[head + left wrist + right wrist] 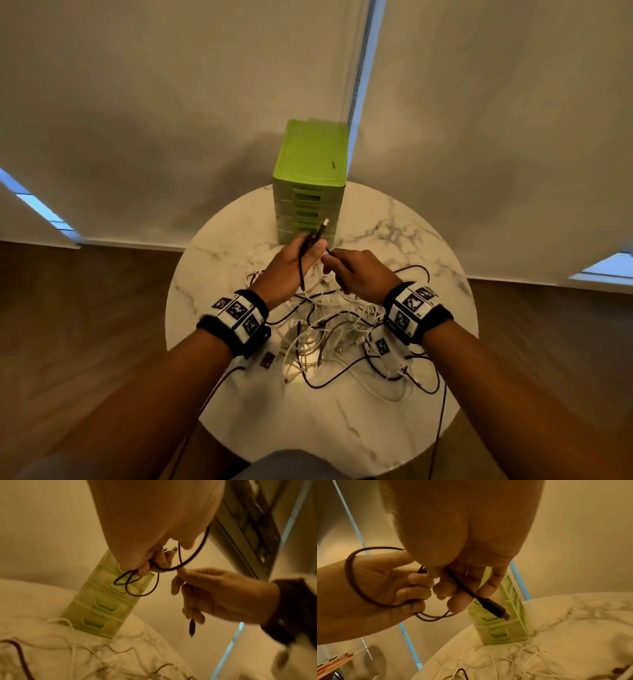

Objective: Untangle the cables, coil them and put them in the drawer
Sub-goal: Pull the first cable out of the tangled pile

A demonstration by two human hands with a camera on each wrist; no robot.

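On the round white marble tabletop [394, 428], the green plastic drawer unit [310, 178] stands shut at twelve o'clock; white and black tangled cables [329, 335] remain. Left hand [294, 260] grips coiled loops of a thin black cable [349, 577]; right hand [359, 270] pinches its plug end.

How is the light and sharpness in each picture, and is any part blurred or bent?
Head view: dim, warm, fairly sharp; the wide lens bends the round table, with a bright glare spot near the white cables. Left wrist view: yellow cast, the right hand and its plug smeared by motion. Right wrist view: same cast, the black cable sharp, the table soft.
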